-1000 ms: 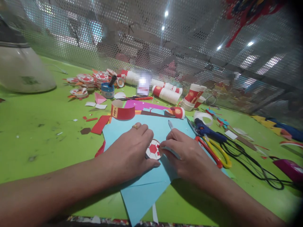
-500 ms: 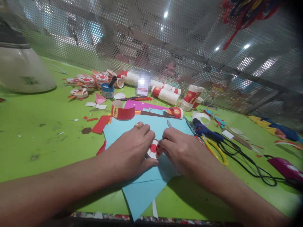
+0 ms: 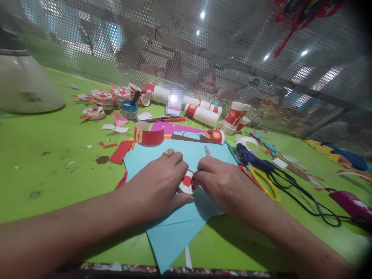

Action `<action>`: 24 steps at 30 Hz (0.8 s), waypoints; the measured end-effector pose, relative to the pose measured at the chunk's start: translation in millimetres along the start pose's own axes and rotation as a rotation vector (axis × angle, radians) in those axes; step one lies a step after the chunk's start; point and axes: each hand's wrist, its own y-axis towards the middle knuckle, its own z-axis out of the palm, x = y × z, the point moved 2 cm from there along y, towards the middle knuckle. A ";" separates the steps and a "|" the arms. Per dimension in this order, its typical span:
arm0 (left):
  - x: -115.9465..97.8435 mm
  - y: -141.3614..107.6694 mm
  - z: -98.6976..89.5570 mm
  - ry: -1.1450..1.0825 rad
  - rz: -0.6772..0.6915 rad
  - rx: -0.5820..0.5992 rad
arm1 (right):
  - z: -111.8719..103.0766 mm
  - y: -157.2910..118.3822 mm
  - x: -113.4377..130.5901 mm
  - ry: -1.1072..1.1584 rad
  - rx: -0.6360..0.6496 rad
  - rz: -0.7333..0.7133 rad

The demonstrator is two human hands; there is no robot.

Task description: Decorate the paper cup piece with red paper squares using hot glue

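Note:
Between my hands is a small round paper-cup base (image 3: pixel 187 183), white with a red hexagon and lines drawn outward from it. My left hand (image 3: pixel 162 182) is closed around its left side, fingers on the far rim and thumb near the close edge. The fingertips of my right hand (image 3: pixel 219 182) are pinched together at its right side, over small red pieces; whether a separate piece is between them is hidden. Under both hands lie sheets of light blue paper (image 3: pixel 171 232). A pen (image 3: pixel 207 150) lies just beyond my right hand.
Yellow-handled scissors (image 3: pixel 266 184) and a blue glue gun (image 3: pixel 252 157) with a black cord lie right. A red cup ring (image 3: pixel 149 135), a blue jar (image 3: pixel 130 110), stacked cups (image 3: pixel 202 115) and several decorated discs (image 3: pixel 101 97) stand farther back. A white lamp-like object (image 3: pixel 27 85) is far left.
The view has shifted slightly. Both hands stay at the round cup base, with only small finger movement; the grip looks the same.

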 end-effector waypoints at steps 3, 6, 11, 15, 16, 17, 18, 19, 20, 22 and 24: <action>-0.2 0.1 -0.7 -0.009 -0.002 0.001 | 0.1 -0.7 -0.6 0.025 0.007 0.009; -0.1 -0.4 -1.1 -0.020 -0.010 0.001 | -0.7 -2.2 -1.1 0.037 -0.001 0.014; 0.2 -1.1 -0.5 -0.026 -0.008 -0.001 | -1.9 -2.5 -1.6 0.021 0.006 0.047; -0.4 0.1 -0.6 -0.015 -0.009 0.010 | -1.0 -0.7 -1.0 0.042 0.041 0.056; -0.6 0.4 -0.9 -0.014 -0.010 0.015 | -0.7 -0.4 -0.9 0.043 0.044 0.054; -0.9 0.7 -1.1 -0.012 -0.010 0.017 | -0.4 -0.2 -0.8 0.043 0.046 0.051; -1.1 0.9 -1.3 -0.010 -0.013 0.019 | -0.2 0.0 -0.8 0.045 0.047 0.048; -1.2 0.9 -1.3 -0.010 -0.014 0.021 | 0.1 0.1 -0.9 0.049 0.050 0.047; -1.2 0.9 -1.4 -0.010 -0.014 0.021 | 0.2 0.2 -1.2 0.053 0.049 0.047; -1.1 0.5 -1.1 -0.013 -0.013 0.021 | 0.4 0.5 -1.8 0.063 0.037 0.045; -0.8 -0.1 -0.8 -0.016 -0.008 0.015 | 0.6 0.7 -2.4 0.070 0.024 0.039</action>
